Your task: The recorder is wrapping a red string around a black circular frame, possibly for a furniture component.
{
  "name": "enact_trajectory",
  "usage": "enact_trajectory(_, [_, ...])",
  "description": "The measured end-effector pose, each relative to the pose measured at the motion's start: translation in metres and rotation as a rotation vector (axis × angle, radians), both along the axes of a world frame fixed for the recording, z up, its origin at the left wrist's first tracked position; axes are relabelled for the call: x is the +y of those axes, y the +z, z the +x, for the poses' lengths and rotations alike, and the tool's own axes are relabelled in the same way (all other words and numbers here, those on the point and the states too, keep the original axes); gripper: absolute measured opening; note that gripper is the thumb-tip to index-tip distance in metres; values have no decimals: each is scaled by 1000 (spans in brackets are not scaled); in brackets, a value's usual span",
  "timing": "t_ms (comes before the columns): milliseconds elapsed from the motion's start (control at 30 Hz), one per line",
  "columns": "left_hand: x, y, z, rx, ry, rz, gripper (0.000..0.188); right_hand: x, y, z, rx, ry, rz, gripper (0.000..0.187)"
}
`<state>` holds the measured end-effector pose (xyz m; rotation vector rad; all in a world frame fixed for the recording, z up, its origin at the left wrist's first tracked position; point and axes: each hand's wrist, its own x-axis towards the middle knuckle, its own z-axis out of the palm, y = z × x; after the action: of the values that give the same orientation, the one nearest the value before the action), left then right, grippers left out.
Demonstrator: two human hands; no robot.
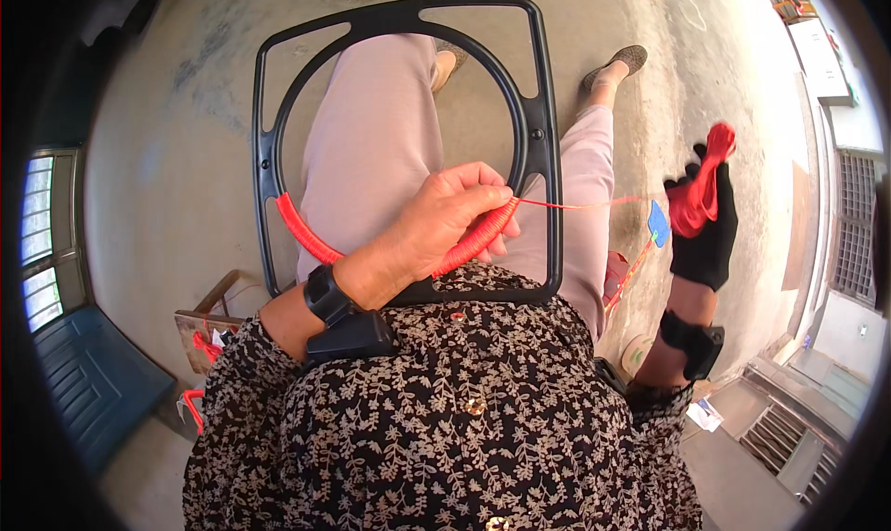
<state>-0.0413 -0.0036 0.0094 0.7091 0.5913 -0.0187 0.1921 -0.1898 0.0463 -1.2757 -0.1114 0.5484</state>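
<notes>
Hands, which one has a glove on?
The right hand, holding the red cord bundle: it wears a black glove. The left hand, pinching the partly red-wrapped ring, is bare.

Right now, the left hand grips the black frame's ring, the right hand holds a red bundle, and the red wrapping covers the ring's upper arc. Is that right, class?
Not quite: the red wrapping is on the ring's lower arc, as the head view shows. The left hand does grip the black frame's ring, and the right hand holds a red bundle.

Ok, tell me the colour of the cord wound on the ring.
The wound cord is red, against the black frame; it shows best in the head view.
</notes>
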Motion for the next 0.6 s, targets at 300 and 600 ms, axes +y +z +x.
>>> enact_trajectory(300, [-5,-26,-2,70,-5,524,11,143,13,-56,-2041,691,-451,15])
enact_trajectory(600, [-4,-10,3,15,62,818,13,142,13,-66,-1980,946,-449,32])
